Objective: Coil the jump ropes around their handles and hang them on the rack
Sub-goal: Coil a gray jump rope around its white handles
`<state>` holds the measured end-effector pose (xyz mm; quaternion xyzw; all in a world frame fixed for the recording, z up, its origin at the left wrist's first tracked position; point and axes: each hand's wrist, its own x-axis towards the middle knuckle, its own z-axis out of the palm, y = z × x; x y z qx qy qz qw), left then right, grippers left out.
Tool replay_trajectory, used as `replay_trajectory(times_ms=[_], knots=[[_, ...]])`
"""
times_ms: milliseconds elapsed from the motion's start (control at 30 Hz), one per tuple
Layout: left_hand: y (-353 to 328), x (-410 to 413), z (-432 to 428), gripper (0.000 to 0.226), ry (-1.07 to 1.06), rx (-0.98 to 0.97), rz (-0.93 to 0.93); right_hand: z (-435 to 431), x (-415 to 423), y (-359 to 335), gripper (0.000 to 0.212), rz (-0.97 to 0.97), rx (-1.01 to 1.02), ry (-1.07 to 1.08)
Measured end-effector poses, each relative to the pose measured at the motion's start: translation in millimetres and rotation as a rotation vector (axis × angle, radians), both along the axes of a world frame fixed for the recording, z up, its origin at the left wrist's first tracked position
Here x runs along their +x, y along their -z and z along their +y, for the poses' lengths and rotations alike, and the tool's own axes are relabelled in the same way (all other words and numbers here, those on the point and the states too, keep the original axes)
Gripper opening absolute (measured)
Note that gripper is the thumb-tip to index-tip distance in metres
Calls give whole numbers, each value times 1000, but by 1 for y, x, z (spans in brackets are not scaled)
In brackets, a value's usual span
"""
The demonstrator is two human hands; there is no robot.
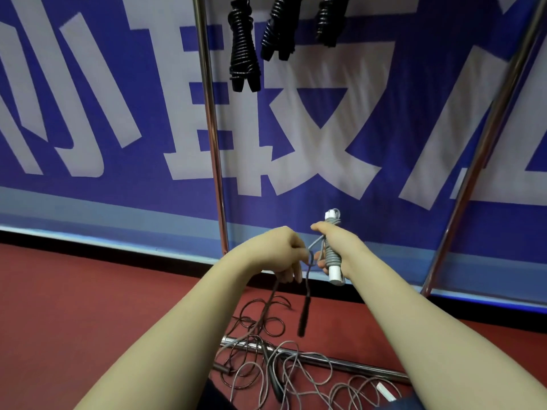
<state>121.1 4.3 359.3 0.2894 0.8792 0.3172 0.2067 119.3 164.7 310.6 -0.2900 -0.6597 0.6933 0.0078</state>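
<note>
My right hand grips a pair of white handles held upright, with grey rope coiled around them. My left hand pinches the rope's free end just left of the coil. From that hand a dark rope hangs down, its black handle dangling above the floor. Three coiled black jump ropes hang from the top of the metal rack, whose upper bar is out of view.
Loose grey and dark ropes lie tangled on the red floor over the rack's base bar. A white handle lies at the lower right. A second rack pole slants at the right. A blue banner covers the wall behind.
</note>
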Motion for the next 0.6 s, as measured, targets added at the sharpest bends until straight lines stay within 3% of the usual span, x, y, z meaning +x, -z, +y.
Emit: replay_trajectory(times_ms=[167,300,400,600], knots=[[2,1,3,25,-97,458,-25,1,-15,23,47,-84,28,4],[-5,4,8,25,-165,727,-56,9,-11,33,36,-289,117,-76],[-7,5,9,25,-166,901,-84,11,-6,33,27,-398,219,-185],[-12,2,7,23,-133,1193,-39,34,-10,61,41,-519,380,-109]])
